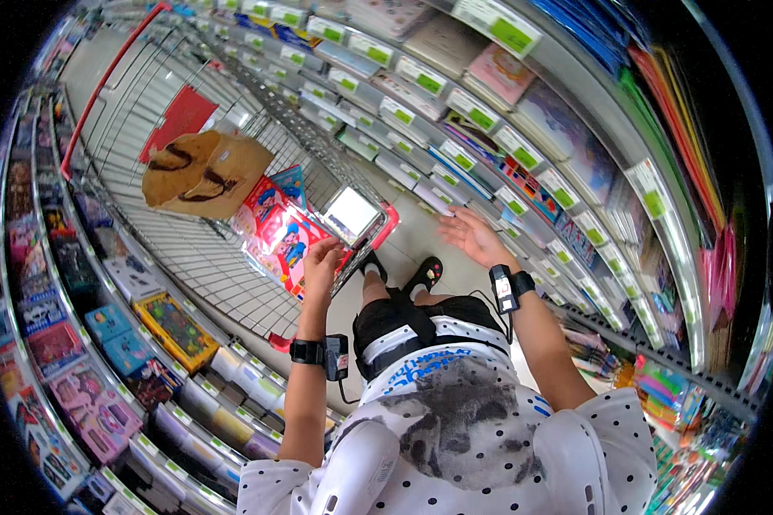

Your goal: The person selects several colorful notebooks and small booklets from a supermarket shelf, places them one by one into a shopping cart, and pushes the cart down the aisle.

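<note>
My left hand (322, 262) is over the near end of a wire shopping cart (232, 290), fingers bent, beside red illustrated packages (290, 241). Whether the fingertips grip a package edge or only hover over it, I cannot tell. My right hand (469, 237) is raised between the cart and the right-hand shelves, fingers apart and holding nothing. Farther inside the cart rests a tan-brown item (200, 174) with dark curved bands. A blue package (288, 183) shows partly behind the red ones. A bright white rectangular panel (351, 211) sits at the cart's near corner.
Shelves with price tags (480, 119) and stationery-like goods run along the right. Boxed toys (177, 328) fill the left shelves. The cart's red handle (96, 96) is at its far end. A dark shoe (425, 275) stands on the tiled floor (402, 241).
</note>
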`<state>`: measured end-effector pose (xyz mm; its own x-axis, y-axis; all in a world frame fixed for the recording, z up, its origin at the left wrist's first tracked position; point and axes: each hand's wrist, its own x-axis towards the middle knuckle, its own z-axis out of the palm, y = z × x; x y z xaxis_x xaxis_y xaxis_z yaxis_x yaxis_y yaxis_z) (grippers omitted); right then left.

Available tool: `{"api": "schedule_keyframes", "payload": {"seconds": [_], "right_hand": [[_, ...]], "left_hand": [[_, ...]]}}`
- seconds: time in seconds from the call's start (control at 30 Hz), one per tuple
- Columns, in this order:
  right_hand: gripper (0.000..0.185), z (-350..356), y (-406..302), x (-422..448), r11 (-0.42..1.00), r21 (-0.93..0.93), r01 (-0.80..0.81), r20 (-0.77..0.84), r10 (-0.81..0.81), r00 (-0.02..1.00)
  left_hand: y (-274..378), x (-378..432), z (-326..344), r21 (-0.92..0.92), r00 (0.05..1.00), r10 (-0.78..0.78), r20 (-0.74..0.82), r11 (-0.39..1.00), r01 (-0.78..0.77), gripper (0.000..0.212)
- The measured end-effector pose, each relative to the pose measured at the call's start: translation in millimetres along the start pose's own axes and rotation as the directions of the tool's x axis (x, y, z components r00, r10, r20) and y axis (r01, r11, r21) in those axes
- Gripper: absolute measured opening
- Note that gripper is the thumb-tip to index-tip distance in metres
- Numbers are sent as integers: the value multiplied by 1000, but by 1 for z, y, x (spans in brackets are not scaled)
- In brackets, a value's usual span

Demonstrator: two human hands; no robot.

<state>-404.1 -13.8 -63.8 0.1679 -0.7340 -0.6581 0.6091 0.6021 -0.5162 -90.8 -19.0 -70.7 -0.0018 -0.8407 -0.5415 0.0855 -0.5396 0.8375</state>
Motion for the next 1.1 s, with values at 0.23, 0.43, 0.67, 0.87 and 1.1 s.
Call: {"api": "schedule_keyframes", "payload": {"seconds": [0.23,0.43,0.67,0.87,1.1], "right_hand": [[27,-74,-14,-48,965,9,263,-316,-247,916],[32,-135,-28,-80,916,-18,400,-474,-360,803],[45,-165,-46,-95,888,-118,444,-447,-447,775],[47,-172,-59,-84,914,-91,396,-404,-397,824],[33,-194,-71,-69,941,63,334,-316,-298,901]], "left_hand": [[19,-10,67,71,982,-3,191,997,-11,19],[10,5,123,107,921,44,388,990,-92,20],[7,2,185,211,848,33,529,963,-169,21],[9,0,218,272,779,41,625,925,-266,19],[0,10,243,203,704,113,701,915,-348,18]]}}
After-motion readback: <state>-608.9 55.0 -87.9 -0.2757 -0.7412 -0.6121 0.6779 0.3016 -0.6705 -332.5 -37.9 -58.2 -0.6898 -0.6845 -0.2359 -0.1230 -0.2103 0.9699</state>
